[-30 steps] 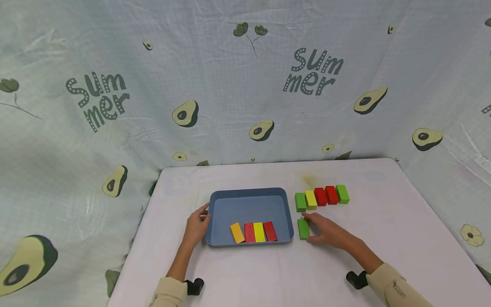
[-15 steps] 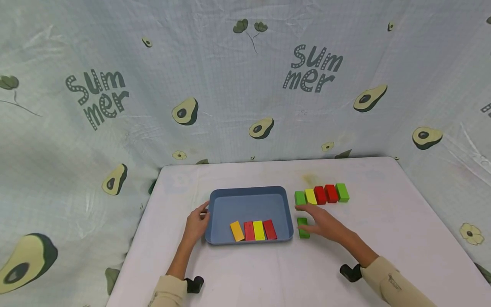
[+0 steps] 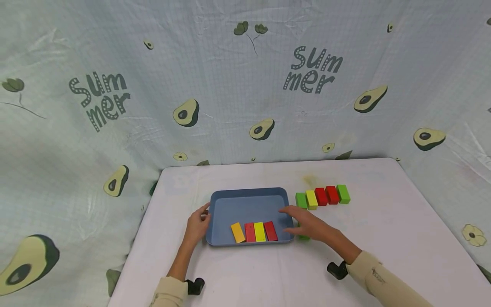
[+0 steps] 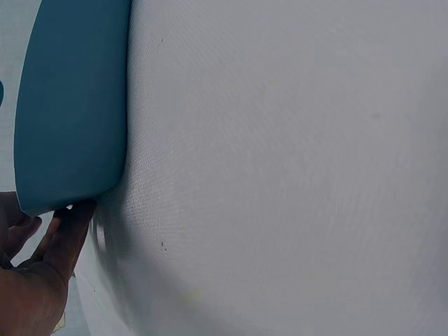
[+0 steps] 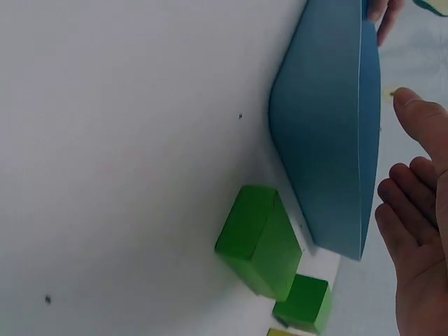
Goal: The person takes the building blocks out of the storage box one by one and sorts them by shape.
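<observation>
Holding nothing, the right hand [image 3: 307, 222] is posed over the right wall of the blue tray [image 3: 241, 208], thumb and fingers parted. The left hand [image 3: 197, 224] is laid against the tray's left wall from outside, fingers spread, unclenched. The step in hand is judged to be a pause between grasps, the tray apparently being steadied. For the next move, either the right fingertips would need lowering to the tray's contents, or a pinch would need to be taken on the lone green block [image 5: 259, 241], found on the table just outside the tray's right wall. Contained in the tray, along its near wall: orange block [image 3: 238, 233], tilted; left red block [image 3: 250, 233]; yellow block [image 3: 259, 232]; right red block [image 3: 270, 231]. Ranged beyond the lone piece, on the table [image 3: 268, 277]: a row of five, green at both ends [image 3: 343, 194], with yellow and two reds between. Obstructions: the lone block is mostly covered by the right hand in the head view, and is separated from the tray's contents by the raised wall. Behind, an avocado-printed cloth [image 3: 222, 76] is hung.
</observation>
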`<state>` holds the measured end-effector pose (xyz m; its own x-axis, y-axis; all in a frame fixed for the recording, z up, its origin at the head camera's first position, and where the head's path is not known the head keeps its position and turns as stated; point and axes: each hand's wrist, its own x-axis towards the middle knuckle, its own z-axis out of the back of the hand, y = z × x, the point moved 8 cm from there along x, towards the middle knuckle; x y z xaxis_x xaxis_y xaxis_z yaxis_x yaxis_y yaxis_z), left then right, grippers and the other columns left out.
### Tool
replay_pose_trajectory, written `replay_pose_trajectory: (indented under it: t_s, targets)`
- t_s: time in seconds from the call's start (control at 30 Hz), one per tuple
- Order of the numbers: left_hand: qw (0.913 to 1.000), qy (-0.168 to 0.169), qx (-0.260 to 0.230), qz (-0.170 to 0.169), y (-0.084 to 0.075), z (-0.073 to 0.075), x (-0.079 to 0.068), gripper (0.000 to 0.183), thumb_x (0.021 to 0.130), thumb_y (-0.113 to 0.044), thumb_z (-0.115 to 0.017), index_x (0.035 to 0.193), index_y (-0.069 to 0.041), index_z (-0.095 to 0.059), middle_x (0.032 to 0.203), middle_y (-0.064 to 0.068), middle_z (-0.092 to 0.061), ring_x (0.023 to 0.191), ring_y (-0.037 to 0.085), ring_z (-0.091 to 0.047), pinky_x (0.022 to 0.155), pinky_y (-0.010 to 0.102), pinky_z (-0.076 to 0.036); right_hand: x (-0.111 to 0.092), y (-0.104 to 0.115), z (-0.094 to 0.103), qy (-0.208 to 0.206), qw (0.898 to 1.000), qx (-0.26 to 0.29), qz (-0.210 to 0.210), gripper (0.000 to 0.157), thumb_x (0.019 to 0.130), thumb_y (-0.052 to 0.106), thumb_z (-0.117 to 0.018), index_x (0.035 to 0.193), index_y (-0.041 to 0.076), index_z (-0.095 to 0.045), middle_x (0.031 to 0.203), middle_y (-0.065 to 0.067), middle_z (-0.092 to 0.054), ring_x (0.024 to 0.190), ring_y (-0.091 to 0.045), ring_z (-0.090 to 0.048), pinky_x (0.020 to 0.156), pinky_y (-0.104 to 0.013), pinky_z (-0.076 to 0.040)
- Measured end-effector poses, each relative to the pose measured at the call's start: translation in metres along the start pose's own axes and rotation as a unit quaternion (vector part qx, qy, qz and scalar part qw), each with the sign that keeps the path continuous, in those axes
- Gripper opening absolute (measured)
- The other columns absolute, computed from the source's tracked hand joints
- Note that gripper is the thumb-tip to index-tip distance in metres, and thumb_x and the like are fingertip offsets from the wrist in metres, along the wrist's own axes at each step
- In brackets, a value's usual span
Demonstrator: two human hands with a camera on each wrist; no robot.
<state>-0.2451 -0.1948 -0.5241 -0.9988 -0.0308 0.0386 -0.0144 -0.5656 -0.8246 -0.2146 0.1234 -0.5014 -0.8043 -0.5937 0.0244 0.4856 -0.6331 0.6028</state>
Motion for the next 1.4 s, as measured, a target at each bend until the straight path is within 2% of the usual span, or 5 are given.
replay_pose_trajectory:
  t_s: [0.23, 0.67, 1.17, 1.4]
  targets:
    - [1.0000, 0.001, 0.001, 0.003, 0.000, 0.000, 0.001, 0.044, 0.091, 0.000, -0.053, 0.135, 0.001, -0.050, 0.109, 0.023, -0.060, 0.094, 0.033, -0.062, 0.073, 0.040, -0.051, 0.010, 0.005, -0.012, 0.020, 0.999, -0.036, 0.019, 0.061, 0.082, 0.026, -0.074, 0.134, 0.005, -0.049, 0.133, -0.009, -0.050, 0.121, -0.025, -0.046, 0.092, -0.040, -0.044]
    - [1.0000, -0.001, -0.001, -0.005, -0.002, 0.001, 0.002, 0.043, 0.090, 0.000, -0.054, 0.134, 0.000, -0.051, 0.107, 0.023, -0.060, 0.093, 0.033, -0.063, 0.073, 0.040, -0.051, 0.018, 0.010, -0.028, 0.072, 0.993, -0.097, -0.013, 0.065, 0.079, 0.027, -0.077, 0.135, 0.009, -0.050, 0.133, -0.007, -0.049, 0.121, -0.023, -0.045, 0.089, -0.035, -0.046]
    - [1.0000, 0.001, 0.005, 0.000, -0.001, 0.000, -0.002, 0.043, 0.091, 0.000, -0.053, 0.134, 0.001, -0.051, 0.109, 0.023, -0.060, 0.093, 0.034, -0.062, 0.075, 0.042, -0.050, 0.023, 0.011, -0.038, 0.080, 0.983, -0.165, -0.006, 0.069, 0.076, 0.026, -0.080, 0.135, 0.007, -0.049, 0.131, -0.010, -0.049, 0.120, -0.024, -0.046, 0.084, -0.035, -0.049]
    - [1.0000, 0.003, -0.001, -0.005, -0.002, 0.000, 0.001, 0.043, 0.092, 0.000, -0.053, 0.135, 0.001, -0.050, 0.108, 0.023, -0.060, 0.093, 0.033, -0.063, 0.072, 0.040, -0.051, 0.025, 0.010, -0.038, 0.085, 0.978, -0.191, -0.007, 0.069, 0.076, 0.031, -0.079, 0.134, 0.008, -0.050, 0.130, -0.008, -0.050, 0.119, -0.021, -0.047, 0.086, -0.034, -0.048]
